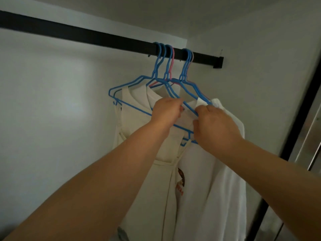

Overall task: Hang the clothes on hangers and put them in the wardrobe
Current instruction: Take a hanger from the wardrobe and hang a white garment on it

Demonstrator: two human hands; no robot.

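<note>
Several blue hangers [132,105] and a pink hanger [172,65] hook over a black rail [86,34] inside the wardrobe. White and cream clothes hang from them: a cream garment [132,122] on the left, a white printed shirt [194,180] in the middle, a white garment [231,153] on the right. My left hand [167,112] pinches the white shirt's collar near a blue hanger's arm. My right hand [213,126] pinches the same collar just to the right, over the hanger's lower bar.
The wardrobe's white back wall [52,110] spreads left of the clothes, and the rail there carries nothing. The rail ends at the right side wall [260,75]. A dark door frame [298,119] and a metal handle [312,160] stand at the far right.
</note>
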